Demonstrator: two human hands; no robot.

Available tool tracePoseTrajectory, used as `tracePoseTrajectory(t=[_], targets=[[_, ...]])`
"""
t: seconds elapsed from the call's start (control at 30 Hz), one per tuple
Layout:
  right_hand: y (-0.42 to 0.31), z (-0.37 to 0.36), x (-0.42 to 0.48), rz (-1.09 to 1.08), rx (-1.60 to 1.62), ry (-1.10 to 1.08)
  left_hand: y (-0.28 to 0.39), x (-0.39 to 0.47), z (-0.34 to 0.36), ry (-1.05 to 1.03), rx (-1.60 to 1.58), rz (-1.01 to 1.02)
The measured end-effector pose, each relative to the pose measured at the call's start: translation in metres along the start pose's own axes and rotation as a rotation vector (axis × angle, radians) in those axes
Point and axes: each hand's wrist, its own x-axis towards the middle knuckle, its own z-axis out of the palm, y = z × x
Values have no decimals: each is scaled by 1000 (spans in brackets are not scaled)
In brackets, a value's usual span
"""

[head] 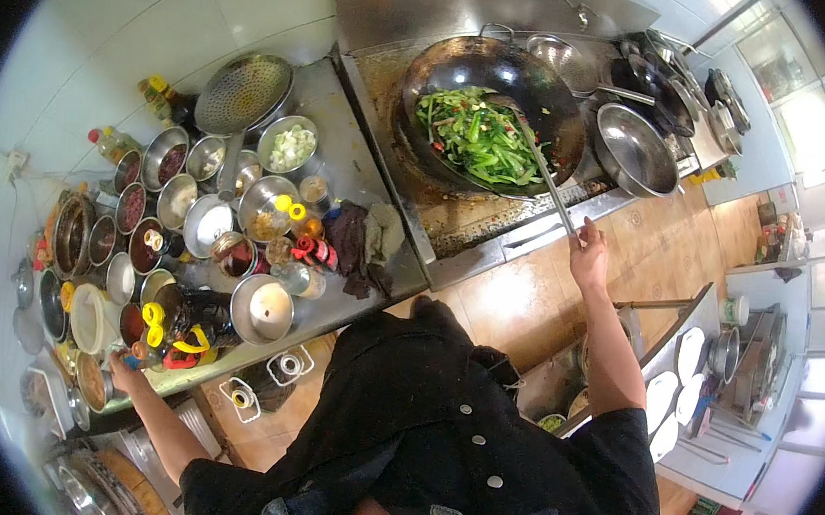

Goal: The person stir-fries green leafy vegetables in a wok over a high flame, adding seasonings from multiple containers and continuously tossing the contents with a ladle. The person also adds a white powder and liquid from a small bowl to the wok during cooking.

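My right hand (590, 262) holds the handle end of a long metal wok ladle (548, 177). The ladle's head rests among chopped green leafy vegetables (482, 135) with red chili pieces. They lie in a large blackened wok (466, 63) on the stove. Far to the left, my left hand (124, 372) is at a small bottle with a blue cap (132, 361), among seasoning containers. Its fingers are small and partly hidden, so its grip is unclear. Close by are a steel bowl of brownish contents (92, 380) and bottles with yellow caps and handles (188, 341).
Steel bowls and bottles crowd the left counter (328, 132), with a perforated strainer (244, 92) across some bowls. Dark cloths (354, 249) lie near its edge. Right of the wok are an empty steel bowl (635, 148) and another strainer (562, 61). White plates (687, 355) stand at right.
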Motion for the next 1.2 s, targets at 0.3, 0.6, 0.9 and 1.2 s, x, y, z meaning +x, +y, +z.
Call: tracePoseTrajectory(t=[0.3,0.6,0.9,1.2], targets=[[-62,-6,15,-151,37,27,10,-9,3,-71,-14,115],[-178,20,8,-434,189,-158,91,-36,28,2,-119,257],[-241,30,-5,-587,334,-318,124,-72,33,-28,-27,276],[-255,23,-14,-628,318,-373,66,-93,34,22,182,297]])
